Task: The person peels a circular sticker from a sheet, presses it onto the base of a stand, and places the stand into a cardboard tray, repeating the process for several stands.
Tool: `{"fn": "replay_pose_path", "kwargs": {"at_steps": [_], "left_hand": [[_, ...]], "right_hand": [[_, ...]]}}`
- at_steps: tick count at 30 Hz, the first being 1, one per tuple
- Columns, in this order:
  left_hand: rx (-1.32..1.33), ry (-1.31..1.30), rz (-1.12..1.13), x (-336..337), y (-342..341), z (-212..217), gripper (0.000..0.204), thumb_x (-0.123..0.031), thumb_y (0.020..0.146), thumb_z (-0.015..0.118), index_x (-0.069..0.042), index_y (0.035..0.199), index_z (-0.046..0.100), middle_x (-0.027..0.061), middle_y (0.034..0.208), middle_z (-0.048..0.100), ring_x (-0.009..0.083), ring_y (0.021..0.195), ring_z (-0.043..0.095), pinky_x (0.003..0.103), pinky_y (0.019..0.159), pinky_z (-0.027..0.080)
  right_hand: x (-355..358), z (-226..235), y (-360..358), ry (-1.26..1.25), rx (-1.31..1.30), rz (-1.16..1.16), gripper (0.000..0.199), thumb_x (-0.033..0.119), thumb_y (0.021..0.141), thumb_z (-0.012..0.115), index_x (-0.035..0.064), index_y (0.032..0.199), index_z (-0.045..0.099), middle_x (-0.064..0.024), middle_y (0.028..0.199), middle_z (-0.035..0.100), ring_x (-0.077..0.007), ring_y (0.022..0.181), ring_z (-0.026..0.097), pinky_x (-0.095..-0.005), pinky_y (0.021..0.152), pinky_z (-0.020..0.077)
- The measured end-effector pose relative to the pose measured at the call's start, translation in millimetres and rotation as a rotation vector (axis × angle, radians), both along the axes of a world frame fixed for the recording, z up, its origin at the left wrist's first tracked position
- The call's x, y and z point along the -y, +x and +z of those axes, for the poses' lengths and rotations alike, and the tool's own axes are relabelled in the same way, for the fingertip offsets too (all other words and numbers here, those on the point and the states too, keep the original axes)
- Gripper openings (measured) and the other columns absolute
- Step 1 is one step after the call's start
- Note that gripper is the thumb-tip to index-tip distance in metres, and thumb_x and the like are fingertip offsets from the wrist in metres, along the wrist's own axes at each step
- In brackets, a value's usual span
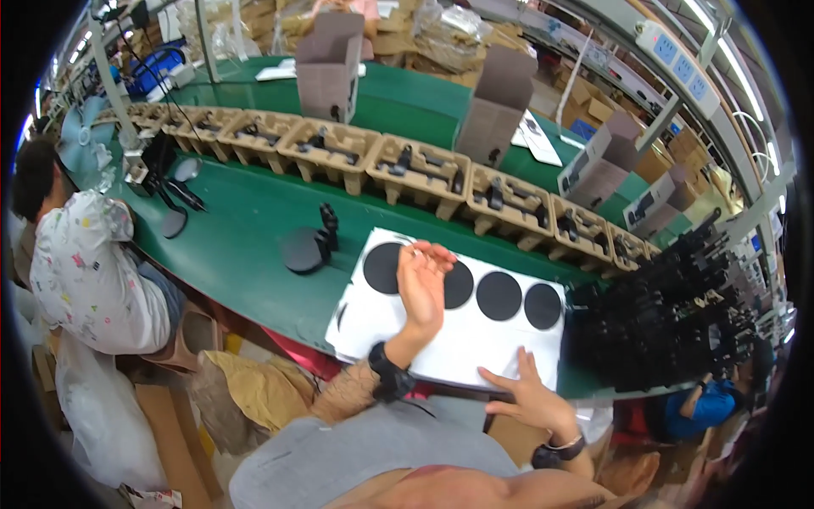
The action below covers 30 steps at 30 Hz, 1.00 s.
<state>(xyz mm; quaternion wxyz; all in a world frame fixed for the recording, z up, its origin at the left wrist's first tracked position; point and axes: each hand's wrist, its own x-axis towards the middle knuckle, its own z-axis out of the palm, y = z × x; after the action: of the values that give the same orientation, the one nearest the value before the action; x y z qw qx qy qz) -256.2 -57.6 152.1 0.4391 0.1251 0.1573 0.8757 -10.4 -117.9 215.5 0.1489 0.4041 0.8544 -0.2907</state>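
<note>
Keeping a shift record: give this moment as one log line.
Left hand: over white rectangular sheet with round black discs | Right hand: spread at sheet's near edge | Beyond: brown molded trays

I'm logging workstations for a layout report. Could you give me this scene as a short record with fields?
Left hand: above the white sheet, fingers partly curled; grip unclear
Right hand: fingers spread, apparently resting on the sheet's near right part
Black discs: four along the sheet, two partly behind the left hand
Black stand: on the green table, left of the sheet
Brown trays: row beyond the sheet, holding black parts
</note>
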Motion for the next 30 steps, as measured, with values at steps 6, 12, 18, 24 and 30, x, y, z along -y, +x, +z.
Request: {"fn": "replay_pose_path", "kwargs": {"at_steps": [6,12,18,24,30], "left_hand": [[-0.144,-0.083,0.046,-2.6,-22.8,19.6,0.019,-0.021,0.097,0.039,-0.005,0.105,0.047,0.0105,0.098,0.055,0.0206,0.092,0.055,0.032,0.084,0.043],[-0.608,-0.037,-0.167,32.2,-50.1,44.6,0.025,-0.02,0.095,0.042,-0.001,0.108,0.051,0.0127,0.102,0.061,0.0209,0.093,0.061,0.032,0.087,0.045],[-0.996,-0.183,-0.181,71.3,-84.6,24.4,0.024,-0.014,0.092,0.049,0.002,0.108,0.055,0.0123,0.103,0.063,0.0213,0.099,0.06,0.034,0.091,0.045],[-1.861,-0.318,-0.192,112.3,-110.4,9.9,0.036,-0.013,0.086,0.06,-0.001,0.12,0.058,0.0151,0.13,0.057,0.0362,0.131,0.044,0.043,0.11,0.03],[-2.061,-0.337,-0.123,121.1,-149.8,-0.7,0.04,-0.013,0.088,0.06,0.0,0.124,0.055,0.0166,0.138,0.049,0.0381,0.136,0.035,0.046,0.111,0.028]], "right_hand": [[26.7,-9.0,-22.2,0.146,-0.133,-0.075,0.074,0.044,0.084,0.07,0.0206,0.147,0.039,-0.0327,0.155,0.004,-0.0544,0.142,0.004,-0.0583,0.111,0.0193],[40.5,-3.2,10.2,0.416,-0.801,-0.456,0.062,0.008,0.078,0.074,-0.0021,0.135,0.051,-0.0226,0.137,0.051,-0.0319,0.128,0.049,-0.0361,0.106,0.0366],[125.3,12.4,132.8,1.53,-1.114,-1.319,0.042,0.009,0.091,0.048,-0.0111,0.127,0.054,-0.0229,0.13,0.056,-0.0326,0.117,0.057,-0.041,0.102,0.0442],[143.1,-79.1,271.2,1.665,-0.324,-1.832,0.031,0.016,0.092,0.049,-0.0095,0.103,0.062,-0.0261,0.104,0.064,-0.0369,0.096,0.064,-0.0421,0.084,0.0496],[88.1,-284.5,316.1,0.786,0.357,-1.879,0.033,0.023,0.078,0.058,-0.0055,0.092,0.068,-0.0293,0.097,0.066,-0.045,0.1,0.062,-0.0518,0.089,0.048]]}}
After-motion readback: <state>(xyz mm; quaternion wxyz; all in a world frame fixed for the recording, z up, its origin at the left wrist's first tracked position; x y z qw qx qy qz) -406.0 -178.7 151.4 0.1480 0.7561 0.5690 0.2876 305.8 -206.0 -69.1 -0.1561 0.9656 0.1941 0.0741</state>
